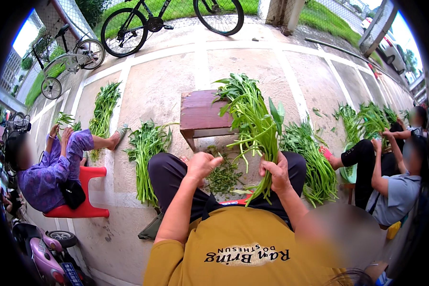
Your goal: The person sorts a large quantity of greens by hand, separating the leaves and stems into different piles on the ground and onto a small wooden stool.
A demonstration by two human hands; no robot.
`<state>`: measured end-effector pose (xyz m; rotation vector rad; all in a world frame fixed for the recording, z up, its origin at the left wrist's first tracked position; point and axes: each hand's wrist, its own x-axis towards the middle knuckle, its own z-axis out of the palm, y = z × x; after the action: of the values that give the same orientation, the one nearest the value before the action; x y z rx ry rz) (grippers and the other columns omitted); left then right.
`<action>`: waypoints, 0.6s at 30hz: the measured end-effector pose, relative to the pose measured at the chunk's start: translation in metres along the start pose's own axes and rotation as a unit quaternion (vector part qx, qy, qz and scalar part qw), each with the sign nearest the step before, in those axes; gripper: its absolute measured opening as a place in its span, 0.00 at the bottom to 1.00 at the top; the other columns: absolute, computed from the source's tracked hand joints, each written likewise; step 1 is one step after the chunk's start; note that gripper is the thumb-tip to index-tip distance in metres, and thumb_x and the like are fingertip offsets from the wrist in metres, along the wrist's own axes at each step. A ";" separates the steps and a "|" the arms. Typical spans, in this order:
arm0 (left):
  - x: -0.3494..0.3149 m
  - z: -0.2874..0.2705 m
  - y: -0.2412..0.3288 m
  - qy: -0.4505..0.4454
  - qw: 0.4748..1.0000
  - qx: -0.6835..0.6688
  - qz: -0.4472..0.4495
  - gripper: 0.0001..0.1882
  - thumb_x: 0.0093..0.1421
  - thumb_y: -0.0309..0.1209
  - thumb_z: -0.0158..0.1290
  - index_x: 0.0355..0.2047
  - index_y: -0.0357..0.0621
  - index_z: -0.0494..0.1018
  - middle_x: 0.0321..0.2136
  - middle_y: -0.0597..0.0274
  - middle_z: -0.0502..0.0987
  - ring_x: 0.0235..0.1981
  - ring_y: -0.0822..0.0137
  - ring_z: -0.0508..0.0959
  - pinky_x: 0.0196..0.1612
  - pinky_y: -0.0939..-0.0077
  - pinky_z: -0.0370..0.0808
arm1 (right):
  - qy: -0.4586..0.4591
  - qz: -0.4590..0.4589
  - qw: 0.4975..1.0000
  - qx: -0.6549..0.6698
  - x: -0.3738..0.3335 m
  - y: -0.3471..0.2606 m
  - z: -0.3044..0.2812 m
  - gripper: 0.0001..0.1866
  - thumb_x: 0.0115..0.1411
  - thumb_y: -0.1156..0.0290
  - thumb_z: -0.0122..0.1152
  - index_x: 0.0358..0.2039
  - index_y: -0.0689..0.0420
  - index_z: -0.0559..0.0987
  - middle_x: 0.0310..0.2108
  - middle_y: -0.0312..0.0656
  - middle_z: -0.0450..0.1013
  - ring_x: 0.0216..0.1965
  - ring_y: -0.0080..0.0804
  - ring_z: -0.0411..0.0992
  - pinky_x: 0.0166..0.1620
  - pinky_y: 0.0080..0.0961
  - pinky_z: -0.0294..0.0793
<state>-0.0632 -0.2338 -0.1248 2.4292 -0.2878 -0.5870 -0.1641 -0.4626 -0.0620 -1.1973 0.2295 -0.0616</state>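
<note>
A large bunch of leafy green water spinach (256, 125) stands up between my knees, leaves toward the far side and cut stems toward me. My right hand (276, 172) is wrapped round its stems. To the left of the stems, my left hand (202, 165) is closed with the fingers curled in; whether something small is pinched there is hidden. Below and between the hands, a heap of torn leaves and stem bits (220, 177) lies on the ground. The bunch's leafy end overlaps the right side of a low brown wooden stool (204, 110).
More water spinach lies left (148, 150) and right (306, 157) of my legs. A person on a red plastic stool (93, 183) sits left; other people handle greens (374, 119) at right. A bicycle (152, 23) stands by the fence, a purple scooter (43, 255) at lower left.
</note>
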 end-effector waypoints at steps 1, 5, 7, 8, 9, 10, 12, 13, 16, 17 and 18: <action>-0.005 0.000 0.004 -0.074 0.996 0.050 0.022 0.22 0.53 0.53 0.52 0.28 0.46 0.80 0.24 0.50 0.78 0.30 0.51 0.78 0.36 0.59 0.73 | -0.001 0.002 1.000 0.001 0.001 0.001 0.000 0.13 0.51 0.77 0.51 0.38 0.62 0.69 0.22 0.38 0.66 0.18 0.22 0.64 0.24 0.19 0.65; -0.025 0.002 0.021 -0.109 0.988 0.036 0.108 0.19 0.56 0.46 0.53 0.35 0.44 0.79 0.24 0.52 0.78 0.27 0.58 0.78 0.35 0.67 0.73 | -0.005 -0.023 1.000 -0.014 0.003 0.005 -0.002 0.13 0.53 0.78 0.53 0.41 0.60 0.70 0.26 0.35 0.68 0.20 0.21 0.67 0.24 0.16 0.67; -0.037 -0.010 0.050 -0.112 0.983 -0.092 0.116 0.19 0.57 0.44 0.54 0.37 0.41 0.78 0.25 0.54 0.79 0.29 0.62 0.79 0.36 0.71 0.74 | 0.018 -0.039 0.998 -0.053 0.002 0.006 0.003 0.14 0.53 0.78 0.53 0.41 0.60 0.70 0.27 0.35 0.68 0.19 0.20 0.66 0.24 0.16 0.67; -0.042 -0.012 0.061 -0.132 0.963 -0.207 0.109 0.22 0.57 0.43 0.54 0.42 0.35 0.75 0.30 0.53 0.80 0.33 0.67 0.79 0.40 0.73 0.74 | 0.003 -0.041 0.995 -0.091 0.004 0.008 0.002 0.15 0.53 0.77 0.53 0.44 0.61 0.69 0.28 0.36 0.69 0.23 0.21 0.68 0.28 0.18 0.70; -0.045 -0.009 0.070 -0.129 0.945 -0.276 0.117 0.27 0.58 0.43 0.54 0.49 0.32 0.70 0.38 0.49 0.78 0.39 0.67 0.78 0.43 0.73 0.73 | 0.010 -0.084 0.987 -0.138 0.007 0.012 0.003 0.16 0.54 0.77 0.53 0.45 0.62 0.69 0.28 0.36 0.69 0.25 0.22 0.69 0.30 0.19 0.71; -0.047 -0.005 0.081 -0.085 0.948 -0.266 0.150 0.28 0.58 0.42 0.54 0.50 0.32 0.68 0.39 0.48 0.77 0.40 0.67 0.77 0.43 0.74 0.72 | 0.018 -0.127 0.974 -0.186 0.011 0.018 0.004 0.17 0.54 0.76 0.53 0.46 0.62 0.68 0.29 0.36 0.70 0.27 0.23 0.70 0.32 0.20 0.71; -0.045 0.003 0.100 -0.052 0.946 -0.262 0.182 0.27 0.59 0.41 0.54 0.51 0.31 0.67 0.39 0.50 0.76 0.39 0.68 0.75 0.43 0.75 0.71 | 0.039 -0.137 0.971 -0.192 0.011 0.022 0.013 0.21 0.54 0.74 0.55 0.49 0.63 0.67 0.36 0.41 0.72 0.36 0.31 0.73 0.40 0.25 0.72; -0.040 0.003 0.109 -0.062 0.944 -0.269 0.181 0.26 0.59 0.41 0.54 0.50 0.31 0.67 0.39 0.52 0.76 0.38 0.69 0.74 0.43 0.75 0.71 | 0.034 -0.141 0.955 -0.260 0.012 0.023 0.015 0.23 0.54 0.73 0.56 0.51 0.63 0.65 0.38 0.43 0.72 0.38 0.34 0.73 0.42 0.26 0.71; -0.030 0.022 0.119 -0.029 0.926 -0.354 0.130 0.23 0.60 0.40 0.53 0.47 0.33 0.67 0.36 0.58 0.75 0.36 0.71 0.72 0.42 0.76 0.70 | -0.008 -0.163 0.907 -0.387 0.014 0.026 0.015 0.37 0.53 0.69 0.60 0.60 0.63 0.55 0.48 0.53 0.67 0.49 0.45 0.68 0.53 0.32 0.65; -0.026 0.030 0.118 -0.009 0.915 -0.390 0.106 0.21 0.61 0.39 0.52 0.46 0.33 0.68 0.35 0.60 0.74 0.35 0.72 0.71 0.41 0.77 0.70 | -0.024 -0.175 0.906 -0.385 0.014 0.026 0.016 0.39 0.53 0.68 0.60 0.61 0.64 0.53 0.51 0.54 0.65 0.52 0.46 0.65 0.55 0.32 0.62; -0.020 0.036 0.116 -0.023 0.879 -0.468 0.086 0.18 0.62 0.37 0.51 0.46 0.35 0.68 0.36 0.62 0.74 0.36 0.74 0.71 0.40 0.79 0.70 | -0.039 -0.187 0.904 -0.382 0.016 0.027 0.016 0.41 0.52 0.68 0.60 0.62 0.65 0.50 0.53 0.56 0.63 0.55 0.46 0.63 0.57 0.32 0.60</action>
<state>-0.1048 -0.3370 -0.0722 1.4357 -0.1717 -0.5338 -0.1475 -0.4412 -0.0836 -2.0168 -0.0685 -0.2786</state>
